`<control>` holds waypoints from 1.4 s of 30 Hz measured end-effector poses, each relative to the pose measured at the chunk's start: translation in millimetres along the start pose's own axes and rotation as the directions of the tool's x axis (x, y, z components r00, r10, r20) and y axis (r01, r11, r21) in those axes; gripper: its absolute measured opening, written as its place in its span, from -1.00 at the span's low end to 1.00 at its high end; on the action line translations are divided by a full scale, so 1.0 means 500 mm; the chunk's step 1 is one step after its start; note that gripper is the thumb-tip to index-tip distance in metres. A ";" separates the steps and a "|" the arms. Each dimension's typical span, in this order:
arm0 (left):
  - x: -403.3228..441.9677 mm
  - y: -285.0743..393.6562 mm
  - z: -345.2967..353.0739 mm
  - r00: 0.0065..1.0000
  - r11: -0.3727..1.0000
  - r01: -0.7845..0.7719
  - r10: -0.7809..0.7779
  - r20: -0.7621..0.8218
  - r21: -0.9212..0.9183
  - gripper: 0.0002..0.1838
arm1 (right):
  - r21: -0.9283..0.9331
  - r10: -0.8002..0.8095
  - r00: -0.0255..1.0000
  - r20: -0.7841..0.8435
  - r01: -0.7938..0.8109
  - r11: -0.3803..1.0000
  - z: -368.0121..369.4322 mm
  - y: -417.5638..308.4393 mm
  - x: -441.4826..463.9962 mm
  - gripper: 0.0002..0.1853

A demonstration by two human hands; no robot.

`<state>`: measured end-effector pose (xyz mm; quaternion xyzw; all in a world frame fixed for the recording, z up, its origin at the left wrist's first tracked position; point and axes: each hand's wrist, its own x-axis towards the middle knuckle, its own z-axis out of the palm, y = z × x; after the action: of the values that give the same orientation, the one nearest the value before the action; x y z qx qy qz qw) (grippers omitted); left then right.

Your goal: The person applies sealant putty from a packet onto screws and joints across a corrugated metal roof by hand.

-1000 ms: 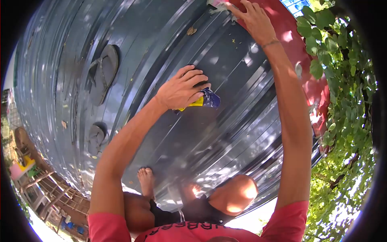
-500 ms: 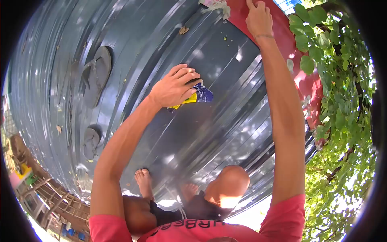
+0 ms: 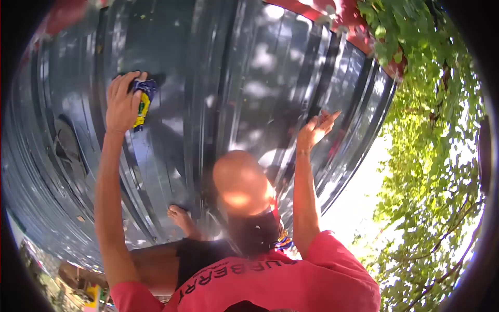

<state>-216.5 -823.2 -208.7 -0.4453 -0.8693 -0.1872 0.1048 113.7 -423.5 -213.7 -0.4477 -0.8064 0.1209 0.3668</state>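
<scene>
My left hand (image 3: pixel 120 106) is closed on a crumpled yellow and dark blue plastic packet (image 3: pixel 144 106) and rests low over the dark ribbed metal roofing (image 3: pixel 171 62). The packet sticks out on the thumb side; some of it is hidden by the fingers. To the right, my right hand (image 3: pixel 316 131) is raised above the sheets, its fingers stretched out and slightly blurred, with nothing visible in it. A flip-flop (image 3: pixel 70 148) lies on the metal left of my left forearm.
My bare foot (image 3: pixel 182 218) and bent knee (image 3: pixel 241 182) are on the roofing below. A red roof edge (image 3: pixel 312 10) runs along the top right. Leafy branches (image 3: pixel 431 171) hang close on the right, past the roof's edge. Ground clutter (image 3: pixel 88 291) shows at lower left.
My right hand has come away from the red edge, down toward me. My left hand, still with the packet, appears farther left. The view has turned and shifted.
</scene>
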 end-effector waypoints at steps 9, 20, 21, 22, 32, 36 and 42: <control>-0.011 -0.031 0.021 0.973 0.984 0.165 -0.152 0.171 -0.066 -0.52 | 0.259 0.094 0.984 0.152 -0.131 0.957 -0.080 0.109 -0.065 -0.24; 0.010 -0.065 0.008 0.863 0.890 0.449 -0.407 0.300 -0.082 -0.35 | 0.057 0.083 0.996 -0.030 -0.081 0.995 -0.001 0.080 -0.145 -0.15; 0.020 -0.068 0.001 0.832 0.856 0.498 -0.426 0.356 -0.138 -0.35 | 0.055 0.077 0.996 -0.035 -0.075 0.996 0.000 0.082 -0.143 -0.15; 0.029 -0.073 -0.005 0.797 0.815 0.549 -0.443 0.410 -0.187 -0.34 | 0.050 0.077 0.996 -0.033 -0.076 0.996 0.003 0.085 -0.147 -0.16; 0.161 0.259 -0.064 0.622 -0.195 0.772 0.032 0.783 -0.605 -0.56 | -0.028 0.111 0.994 -0.019 -0.112 0.993 0.002 0.074 -0.143 -0.21; 0.155 0.437 -0.091 0.551 -0.300 0.793 -0.018 0.834 -0.530 -0.46 | -0.081 0.100 0.994 -0.032 -0.102 0.991 0.002 0.067 -0.139 -0.18; 0.115 0.451 -0.119 0.652 -0.215 0.752 0.096 0.752 -0.624 -0.18 | -0.130 0.124 0.992 -0.006 -0.123 0.984 0.014 0.060 -0.140 -0.19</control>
<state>-65.7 -685.7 -82.1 -0.1193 -0.5088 -0.6306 -0.5739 150.9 -462.0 -268.1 -0.5196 -0.7836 0.0912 0.3280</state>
